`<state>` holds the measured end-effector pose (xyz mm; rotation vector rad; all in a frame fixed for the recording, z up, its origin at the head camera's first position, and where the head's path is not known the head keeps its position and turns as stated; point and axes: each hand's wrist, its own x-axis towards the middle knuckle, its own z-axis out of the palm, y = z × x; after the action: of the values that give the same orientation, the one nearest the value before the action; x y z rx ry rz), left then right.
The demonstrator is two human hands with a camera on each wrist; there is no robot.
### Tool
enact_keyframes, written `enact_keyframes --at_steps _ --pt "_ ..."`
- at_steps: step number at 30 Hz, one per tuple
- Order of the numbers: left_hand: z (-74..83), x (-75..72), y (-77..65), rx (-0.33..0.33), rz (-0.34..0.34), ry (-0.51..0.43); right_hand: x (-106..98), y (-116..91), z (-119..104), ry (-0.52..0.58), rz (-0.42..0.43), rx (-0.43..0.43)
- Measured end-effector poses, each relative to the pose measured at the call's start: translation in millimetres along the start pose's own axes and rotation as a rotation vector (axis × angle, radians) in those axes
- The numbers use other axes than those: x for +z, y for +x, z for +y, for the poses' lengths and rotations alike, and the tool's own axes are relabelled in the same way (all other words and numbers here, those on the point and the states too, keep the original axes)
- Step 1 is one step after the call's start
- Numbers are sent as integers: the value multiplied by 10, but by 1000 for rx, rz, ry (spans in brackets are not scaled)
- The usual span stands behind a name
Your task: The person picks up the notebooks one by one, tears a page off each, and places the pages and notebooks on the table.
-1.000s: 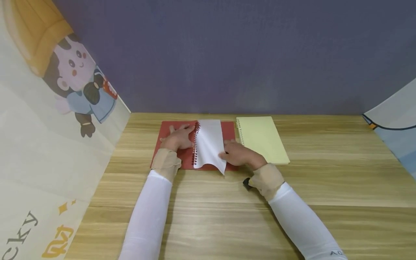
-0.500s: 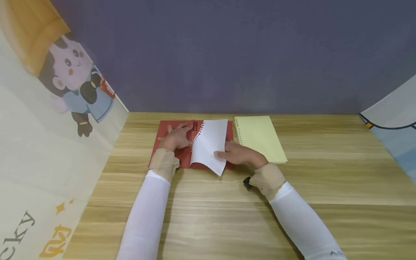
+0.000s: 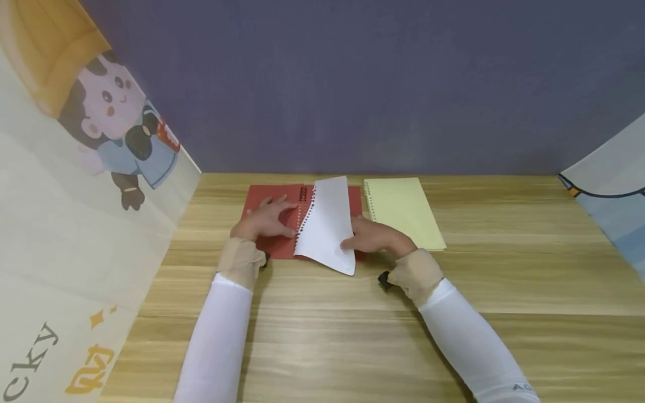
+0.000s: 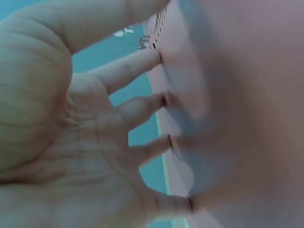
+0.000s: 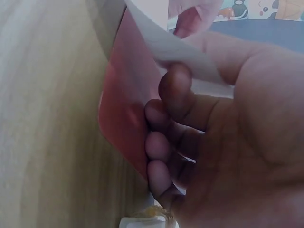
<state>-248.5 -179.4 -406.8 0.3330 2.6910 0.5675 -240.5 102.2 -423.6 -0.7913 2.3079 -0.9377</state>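
Observation:
A red spiral notebook (image 3: 279, 247) lies spread on the wooden table, its coil running down the middle. My left hand (image 3: 264, 220) rests on its left side with fingers spread; in the left wrist view the fingertips press against the cover (image 4: 266, 95). A white sheet (image 3: 327, 224) slants over the right side, its upper perforated edge off the coil and its lower left corner still at it. My right hand (image 3: 375, 236) pinches the sheet's right edge, thumb on top. In the right wrist view the index finger (image 5: 176, 90) curls under the paper (image 5: 166, 50), other fingertips at the red cover.
A pale yellow spiral notebook (image 3: 405, 215) lies just right of the red one, beside my right hand. Behind the table (image 3: 322, 330) rises a dark blue panel (image 3: 373, 89). A wall with cartoon prints (image 3: 55, 224) borders the left side.
The sheet's upper holed edge has come away from the coil and shifted right, its top now lifted. My left hand has slid slightly left and nearer; my right hand keeps its pinch.

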Motion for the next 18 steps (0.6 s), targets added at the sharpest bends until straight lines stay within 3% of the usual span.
enact_keyframes --at_steps 5,13,18 --pt "-13 -8 -40 9 -27 2 15 -14 -21 16 -6 -3" --pt "-5 1 -76 -2 -19 -25 30 -124 -97 -83 -24 139" --pt "-50 -4 -86 -7 -30 -21 81 -138 -163 -61 -53 91"
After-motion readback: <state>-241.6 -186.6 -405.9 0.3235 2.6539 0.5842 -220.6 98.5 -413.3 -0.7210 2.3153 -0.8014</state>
